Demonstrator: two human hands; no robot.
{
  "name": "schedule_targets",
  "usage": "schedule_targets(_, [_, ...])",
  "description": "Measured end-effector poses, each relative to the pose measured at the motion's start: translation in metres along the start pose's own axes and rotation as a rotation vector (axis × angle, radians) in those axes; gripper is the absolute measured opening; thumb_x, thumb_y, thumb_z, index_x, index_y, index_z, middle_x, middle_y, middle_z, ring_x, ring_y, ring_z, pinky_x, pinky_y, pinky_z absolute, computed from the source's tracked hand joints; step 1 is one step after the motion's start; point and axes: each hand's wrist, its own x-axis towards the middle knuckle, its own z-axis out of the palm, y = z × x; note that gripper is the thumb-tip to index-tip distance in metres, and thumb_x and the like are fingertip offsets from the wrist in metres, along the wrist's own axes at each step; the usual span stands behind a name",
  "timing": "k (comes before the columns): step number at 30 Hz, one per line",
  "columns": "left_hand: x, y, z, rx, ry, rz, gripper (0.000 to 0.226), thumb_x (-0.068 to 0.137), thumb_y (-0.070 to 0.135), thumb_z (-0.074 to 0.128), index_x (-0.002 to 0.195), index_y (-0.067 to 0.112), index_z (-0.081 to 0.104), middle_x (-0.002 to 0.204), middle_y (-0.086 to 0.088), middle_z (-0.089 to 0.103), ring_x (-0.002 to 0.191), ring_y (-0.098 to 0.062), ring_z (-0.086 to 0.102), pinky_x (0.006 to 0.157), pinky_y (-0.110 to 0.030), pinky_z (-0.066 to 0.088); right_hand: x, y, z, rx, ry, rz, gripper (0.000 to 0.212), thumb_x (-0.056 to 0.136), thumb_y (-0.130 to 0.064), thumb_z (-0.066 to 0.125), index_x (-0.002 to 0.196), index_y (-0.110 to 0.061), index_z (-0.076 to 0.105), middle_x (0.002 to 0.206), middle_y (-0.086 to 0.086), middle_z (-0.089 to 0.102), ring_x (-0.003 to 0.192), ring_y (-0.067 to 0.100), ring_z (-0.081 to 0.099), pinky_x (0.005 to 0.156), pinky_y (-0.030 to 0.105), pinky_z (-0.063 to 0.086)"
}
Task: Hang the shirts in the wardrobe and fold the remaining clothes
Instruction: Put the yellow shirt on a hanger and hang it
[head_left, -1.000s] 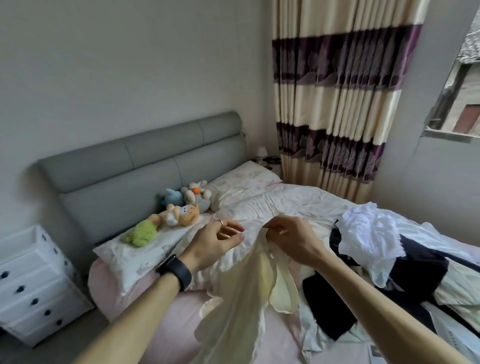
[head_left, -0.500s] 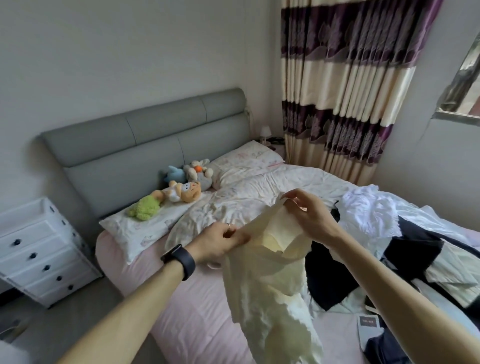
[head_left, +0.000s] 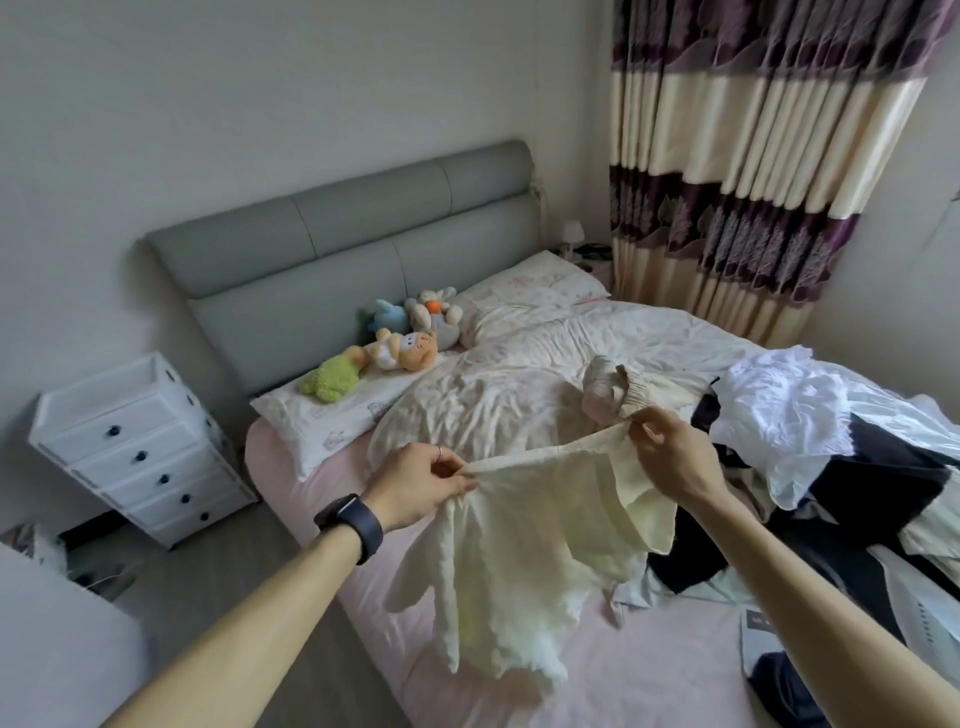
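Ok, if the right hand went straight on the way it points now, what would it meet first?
Probably the crumpled beige garment just beyond the right hand, which pinches the cream shirt; depth is unclear.

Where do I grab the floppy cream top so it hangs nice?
Grip the cream top along its top edge, one end each, from above. The left hand and right hand pinch it so: that edge stretches straight and the rest hangs loose above the bed.

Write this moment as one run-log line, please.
step: cream garment held up | left hand: pinches its top edge | right hand: pinches its top edge | place: over pink bed
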Motion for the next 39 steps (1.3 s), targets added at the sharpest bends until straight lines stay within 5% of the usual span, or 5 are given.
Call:
schedule_targets(9, [-0.008,0.036,0.007,-0.729,0.138,-0.387,0.013,0.090,0.011,0.072,0.102,0.008,0.068,0.086,-0.009,0.077,0.071,-0.018,0.074,0.068,-0.027,0.054,-0.096,-0.067,0.064,0.176,-0.388,-0.217,0.063,0.066,-0.083,0.067,0.108,-0.036,0.065,0.097,-0.022,0.069,0.087,-0.004,0.064,0.078,0.024,0.054])
schedule_targets(17, [-0.039,0.012,-0.013,-0.895,0.163,-0.365,0.017,0.091,0.019,0.072,0.105,0.012,0.066,0.100,-0.009,0.077,0.089,-0.027,0.075,0.077,-0.032,0.049,-0.075,-0.098,0.088,0.334,-0.250,-0.230,0.013,0.101,-0.033,0.054,0.098,-0.020,0.057,0.080,0.000,0.066,0.074,0.018,0.064,0.066,0.034,0.047])
schedule_targets(25, [-0.078,-0.088,-0.017,-0.341,0.249,-0.476,0.023,0.084,0.026,0.072,0.105,0.027,0.062,0.112,-0.003,0.069,0.100,-0.018,0.067,0.086,-0.034,0.055,-0.049,-0.151,0.083,0.789,-0.385,-0.072,0.028,0.096,-0.015,0.052,0.069,-0.018,0.046,0.065,-0.006,0.041,0.062,0.009,0.036,0.060,0.031,0.028])
schedule_targets(32, [-0.094,-0.138,0.026,0.005,-0.098,-0.410,0.110,0.070,0.054,0.081,0.158,0.031,0.019,0.150,0.001,0.038,0.139,-0.022,0.040,0.108,-0.031,0.040,-0.065,-0.209,0.078,0.938,-0.382,0.041,0.024,0.087,-0.015,0.052,0.063,-0.020,0.051,0.067,0.000,0.046,0.069,0.020,0.042,0.066,0.037,0.033])
schedule_targets(39, [-0.107,-0.150,0.032,-0.112,0.069,-0.306,0.031,0.091,0.053,0.064,0.075,0.029,0.050,0.071,0.011,0.054,0.064,-0.011,0.055,0.059,-0.027,0.041,-0.059,-0.205,0.058,0.686,-0.079,-0.033,0.024,0.092,-0.019,0.051,0.068,-0.020,0.055,0.069,-0.005,0.050,0.069,0.012,0.046,0.062,0.030,0.036])
